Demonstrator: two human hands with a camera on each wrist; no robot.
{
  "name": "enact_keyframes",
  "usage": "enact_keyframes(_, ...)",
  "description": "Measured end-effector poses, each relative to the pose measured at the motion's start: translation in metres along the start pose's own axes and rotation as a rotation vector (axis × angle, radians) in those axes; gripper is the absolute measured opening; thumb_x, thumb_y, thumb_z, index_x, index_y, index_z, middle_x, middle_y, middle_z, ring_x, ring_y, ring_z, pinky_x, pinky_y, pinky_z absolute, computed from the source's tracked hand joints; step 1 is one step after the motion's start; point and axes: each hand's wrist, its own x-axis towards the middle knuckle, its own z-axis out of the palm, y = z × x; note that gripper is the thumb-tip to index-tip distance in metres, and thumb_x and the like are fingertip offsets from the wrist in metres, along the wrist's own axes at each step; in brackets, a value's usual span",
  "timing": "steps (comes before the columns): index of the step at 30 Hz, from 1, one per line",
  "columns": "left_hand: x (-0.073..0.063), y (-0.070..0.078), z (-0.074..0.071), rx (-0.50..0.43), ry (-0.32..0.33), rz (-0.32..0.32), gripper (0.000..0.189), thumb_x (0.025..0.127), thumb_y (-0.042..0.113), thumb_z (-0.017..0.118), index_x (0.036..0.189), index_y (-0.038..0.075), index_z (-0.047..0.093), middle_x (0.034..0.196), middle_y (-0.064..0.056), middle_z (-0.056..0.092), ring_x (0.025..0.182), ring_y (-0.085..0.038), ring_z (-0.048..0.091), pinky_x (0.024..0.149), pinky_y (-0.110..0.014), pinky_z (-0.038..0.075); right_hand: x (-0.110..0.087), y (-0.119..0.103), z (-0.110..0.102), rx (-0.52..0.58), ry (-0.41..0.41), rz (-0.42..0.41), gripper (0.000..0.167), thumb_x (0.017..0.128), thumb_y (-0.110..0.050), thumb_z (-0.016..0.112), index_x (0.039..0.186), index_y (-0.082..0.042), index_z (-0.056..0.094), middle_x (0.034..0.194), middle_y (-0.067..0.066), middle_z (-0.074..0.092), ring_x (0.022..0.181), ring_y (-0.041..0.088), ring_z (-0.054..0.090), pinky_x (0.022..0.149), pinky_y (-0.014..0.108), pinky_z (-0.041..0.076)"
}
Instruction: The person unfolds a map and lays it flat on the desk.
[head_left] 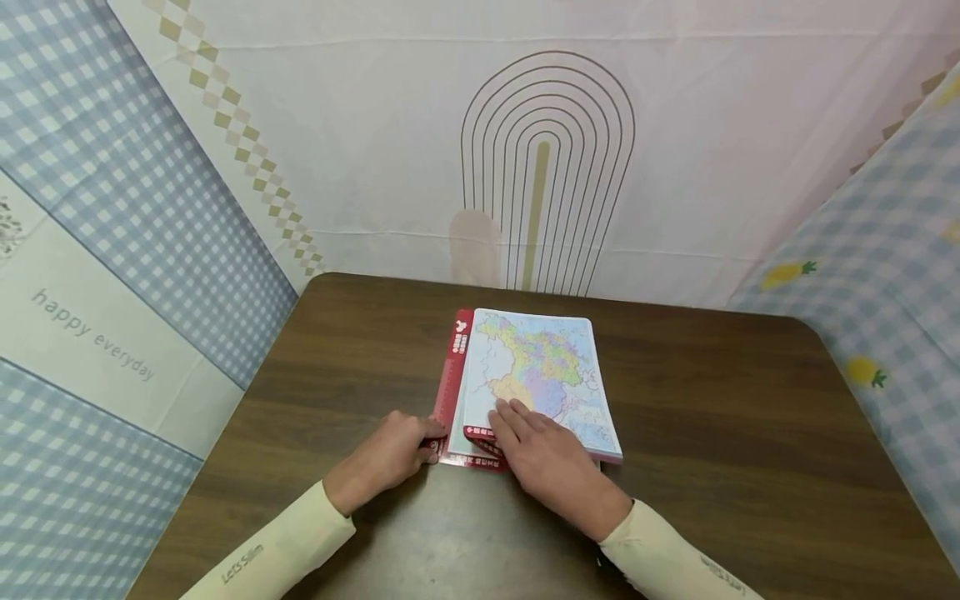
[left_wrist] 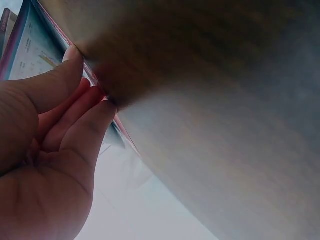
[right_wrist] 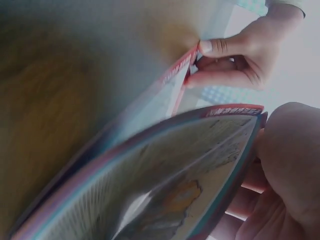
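A folded map with a glossy, colorful printed face lies in the middle of the table in the head view. Its red border sticks out along the left and bottom of the stack. My left hand pinches the lower left corner of that border between thumb and fingers. On the upper fold, my right hand rests with fingers extended over the lower edge. Seen from the right wrist, the upper layer bulges into a curved fold, its inside showing, above the flatter layer the left hand grips.
The dark brown wooden table has rounded far corners. Behind it hangs a pale cloth with an arch pattern. Blue checked cloth hangs on the left, and a checked cloth with pineapples on the right.
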Motion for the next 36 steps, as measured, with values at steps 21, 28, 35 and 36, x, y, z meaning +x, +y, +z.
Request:
enact_keyframes(21,-0.001,0.003,0.001,0.002,-0.012,-0.014,0.04,0.088,0.008,0.086,0.127,0.009,0.078,0.122,-0.006,0.079,0.09,-0.013,0.071,0.072,-0.026,0.054,-0.049,0.061,-0.006,0.166,0.084,0.086,0.054,0.101,0.003,0.063,0.153,-0.005,0.051,0.155,0.017,0.057,0.143,0.032,0.057,0.11,0.048,0.052)
enact_keyframes(28,-0.001,0.002,0.0,0.009,-0.017,-0.011,0.038,0.089,0.009,0.085,0.127,0.009,0.079,0.122,-0.007,0.079,0.092,-0.013,0.072,0.074,-0.027,0.055,-0.069,0.082,0.001,0.253,0.159,0.087,0.055,0.1,0.002,0.067,0.152,0.0,0.051,0.153,0.022,0.057,0.14,0.037,0.059,0.105,0.051,0.054)
enact_keyframes(35,0.0,0.002,0.0,0.006,-0.039,-0.041,0.041,0.09,0.012,0.086,0.13,0.01,0.077,0.127,-0.006,0.078,0.094,-0.011,0.071,0.075,-0.026,0.055,-0.081,0.095,0.011,0.316,0.202,0.099,0.054,0.101,0.003,0.065,0.152,-0.001,0.049,0.152,0.022,0.058,0.138,0.038,0.059,0.102,0.051,0.055)
enact_keyframes(36,0.0,0.002,0.0,0.005,-0.041,-0.042,0.041,0.09,0.013,0.086,0.13,0.011,0.077,0.127,-0.005,0.078,0.093,-0.01,0.071,0.075,-0.025,0.054,-0.082,0.096,0.011,0.327,0.202,0.102,0.053,0.102,0.003,0.064,0.152,-0.001,0.049,0.152,0.022,0.058,0.138,0.039,0.059,0.102,0.051,0.055)
